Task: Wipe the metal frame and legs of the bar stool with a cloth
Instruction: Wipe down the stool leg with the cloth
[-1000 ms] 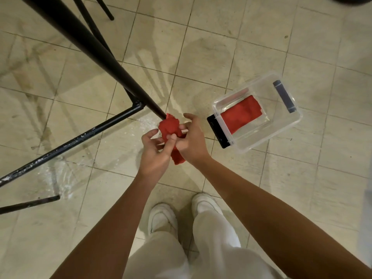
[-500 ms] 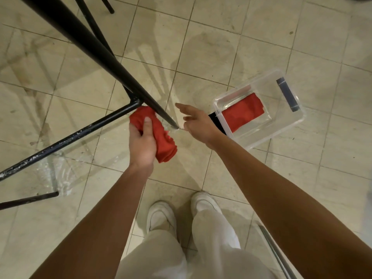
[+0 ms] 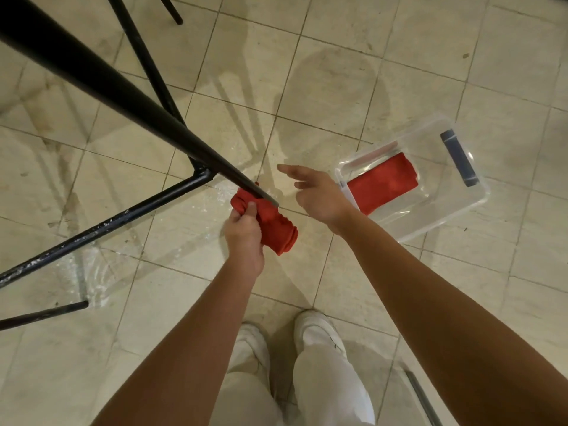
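- Clear plastic box, on the tiled floor: holds one folded spare red cloth; a dark blue strip lies at its far end.
- Wiping cloth, red, rolled: left hand grips it, fingers curled, against the foot of the black stool leg.
- Right hand: fingers spread, empty, between leg and box.
- Change: the wiping cloth has slid from the crossbar joint down to the leg's tip.

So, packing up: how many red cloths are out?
2. One cloth in the left hand at the stool leg; the other cloth in the clear box. More may be hidden.
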The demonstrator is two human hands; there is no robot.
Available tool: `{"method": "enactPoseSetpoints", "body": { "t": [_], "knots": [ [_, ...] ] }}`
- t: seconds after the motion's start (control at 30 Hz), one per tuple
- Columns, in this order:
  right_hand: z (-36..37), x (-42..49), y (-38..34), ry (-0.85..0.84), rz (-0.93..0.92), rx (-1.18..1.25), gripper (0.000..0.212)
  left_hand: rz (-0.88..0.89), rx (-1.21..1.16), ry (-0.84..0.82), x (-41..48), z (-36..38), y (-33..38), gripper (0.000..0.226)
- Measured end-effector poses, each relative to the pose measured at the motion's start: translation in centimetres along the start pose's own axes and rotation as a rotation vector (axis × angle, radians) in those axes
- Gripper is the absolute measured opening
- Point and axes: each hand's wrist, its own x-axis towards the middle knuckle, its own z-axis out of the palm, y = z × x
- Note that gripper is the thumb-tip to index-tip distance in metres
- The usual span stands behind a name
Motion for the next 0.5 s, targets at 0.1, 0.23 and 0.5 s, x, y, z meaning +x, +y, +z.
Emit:
{"method": "enactPoseSetpoints", "body": {
  "t": [0.1, 0.23, 0.5],
  "knots": [
    [-0.2, 0.3, 1.2, 0.01, 0.034, 0.05, 0.065, 0.01, 0.036, 0.017, 1.0, 1.1, -1.5, 0.017],
    [0.1, 0.8, 3.2, 0.036, 0.113, 0.052, 0.059, -0.068, 0.152, 0.02, 3.6, 2.5, -2.7, 0.023],
    [2.7, 2.7, 3.5, 0.016, 0.179, 0.044, 0.047, -0.06, 0.054, -0.046, 5.1, 1.1, -3.7, 0.024]
  ]
}}
